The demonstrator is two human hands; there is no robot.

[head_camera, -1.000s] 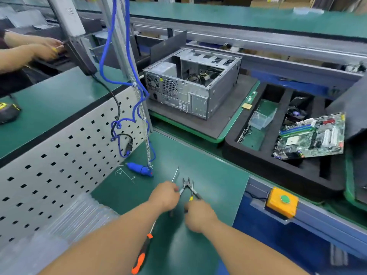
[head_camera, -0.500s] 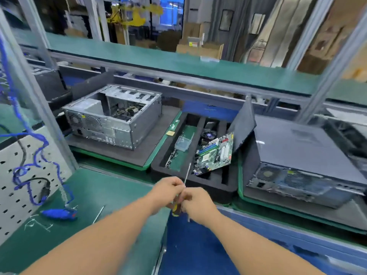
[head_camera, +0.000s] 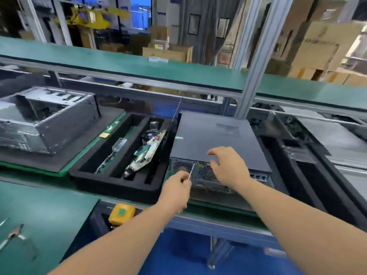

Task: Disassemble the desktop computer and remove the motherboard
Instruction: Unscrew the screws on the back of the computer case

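A closed dark desktop computer (head_camera: pixel 214 135) lies flat on the conveyor, its vented rear panel facing me. My left hand (head_camera: pixel 175 187) grips a screwdriver (head_camera: pixel 191 171) whose thin shaft points up at the rear panel's left part. My right hand (head_camera: pixel 228 165) hovers over the case's near top edge with fingers spread and relaxed, holding nothing. A removed motherboard (head_camera: pixel 148 152) leans tilted in a black foam tray (head_camera: pixel 117 185) to the left of the computer.
An open, stripped grey chassis (head_camera: pixel 45 120) sits on a dark pad at far left. Pliers (head_camera: pixel 12 236) lie on the green bench at lower left. A yellow button box (head_camera: pixel 121 213) is mounted on the conveyor's near rail. More black trays (head_camera: pixel 309 155) stand at right.
The view swung right from the bench to the closed computer. Both hands came apart; the left carried the screwdriver up to the rear panel and the right reached over the case's top edge.
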